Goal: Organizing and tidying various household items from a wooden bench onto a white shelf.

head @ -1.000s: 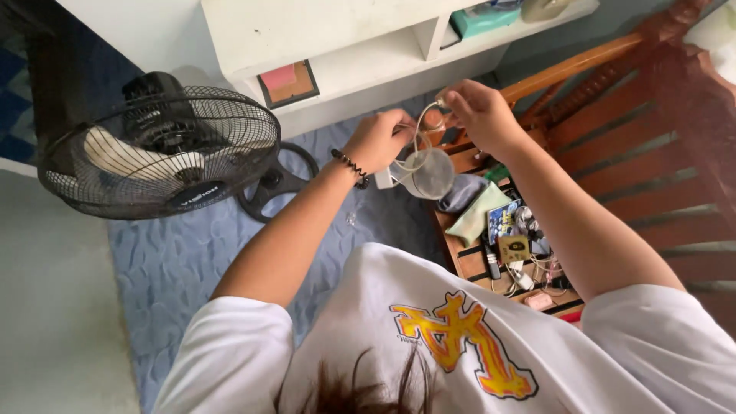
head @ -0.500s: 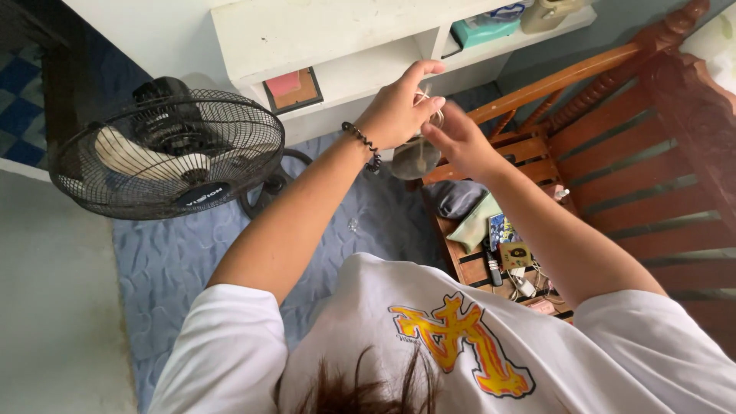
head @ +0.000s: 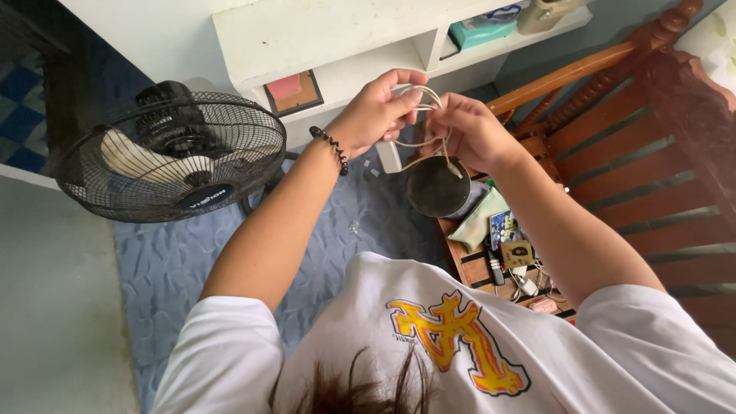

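While both hands meet at upper centre of the frame, the scene reads as follows:

Cord: a pale looped cord (head: pixel 420 142) is gathered between the two hands, several strands bunched, with a white block-shaped plug (head: pixel 389 156) hanging just below the left hand.

Round disc: a dark circular disc (head: pixel 438 186) hangs from the cord beneath the right hand, above the wooden seat; whether it is a pad or a shallow dish I cannot tell.

Left hand: the left hand (head: pixel 374 113) has its fingers curled shut around the cord loops, thumb pressed over them; a dark beaded bracelet (head: pixel 330 147) sits on its wrist.

Right hand: the right hand (head: pixel 469 132) is closed on the same loops, fingertips pinching strands just beside the left hand.

Wooden seat: a slatted wooden bench (head: pixel 613 192) fills the right of the frame; its seat at centre right carries a loose heap of a green pouch (head: pixel 480 218), a grey cloth, small cards and tangled wires.

Shelf: a white shelf unit (head: pixel 345 46) along the top holds a teal box (head: pixel 481 31) in its right compartment and a framed pink card (head: pixel 290 89) in the lower left one.

Fan: a black caged floor fan (head: pixel 172 157) stands at the left on a blue mat (head: pixel 176 261).
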